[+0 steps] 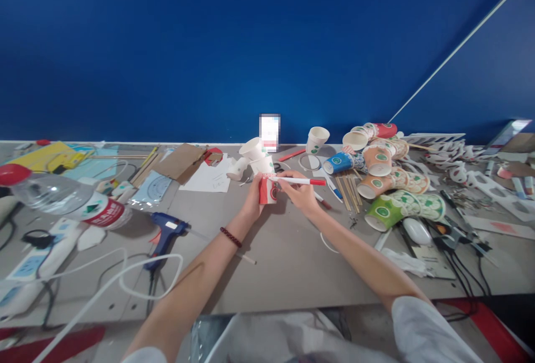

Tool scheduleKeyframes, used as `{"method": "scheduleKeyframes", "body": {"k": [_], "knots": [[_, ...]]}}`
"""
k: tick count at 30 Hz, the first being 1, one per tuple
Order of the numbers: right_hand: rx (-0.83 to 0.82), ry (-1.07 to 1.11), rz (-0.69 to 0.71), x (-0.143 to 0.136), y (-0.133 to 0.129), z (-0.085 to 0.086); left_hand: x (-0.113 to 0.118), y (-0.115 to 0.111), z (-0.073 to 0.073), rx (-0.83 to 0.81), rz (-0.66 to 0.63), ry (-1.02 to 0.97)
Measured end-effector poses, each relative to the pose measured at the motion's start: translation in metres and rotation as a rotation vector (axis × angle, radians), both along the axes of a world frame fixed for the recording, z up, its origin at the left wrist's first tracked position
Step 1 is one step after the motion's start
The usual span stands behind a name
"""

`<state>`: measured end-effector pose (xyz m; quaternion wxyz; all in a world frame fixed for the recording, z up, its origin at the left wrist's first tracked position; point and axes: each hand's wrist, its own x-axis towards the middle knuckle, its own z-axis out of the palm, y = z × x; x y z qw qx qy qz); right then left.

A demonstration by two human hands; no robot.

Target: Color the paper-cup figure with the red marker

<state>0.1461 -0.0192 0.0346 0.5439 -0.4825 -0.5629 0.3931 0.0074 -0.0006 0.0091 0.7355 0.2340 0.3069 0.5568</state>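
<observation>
Near the middle of the frame, a red and white paper cup [267,191] is being held in the left hand [252,191], its side being gripped, while a red and white marker [307,181] is being pinched in the right hand [297,187], the hands being held close together but apart. The cup is being judged very light, thin-walled and easily dented, so a gentle hold round its body is being favoured, hard squeezing being likely to crease it. The marker is being taken as light and stiff, its smooth barrel being best gripped between thumb and fingertips near the writing end. Part of the left hand's grip is being hidden by the cup, and which way up the cup is being held cannot be told. The marker's tip is being lost against the cup, so whether contact is being made cannot be told either. Just above, white cups [251,148] are being partly covered by a pixelated patch [270,131]; the sleeves [418,321] are being cut off by the bottom edge, and the small bits [463,207] at the right of the frame are being blurred together
</observation>
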Motion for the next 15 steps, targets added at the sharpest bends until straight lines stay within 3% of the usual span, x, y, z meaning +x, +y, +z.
{"method": "scheduleKeyframes", "body": {"k": [15], "knots": [[0.024, -0.013, 0.029, 0.0009, 0.0001, -0.0004, -0.0003, 0.0, -0.001, 0.01, -0.019, -0.001]]}}
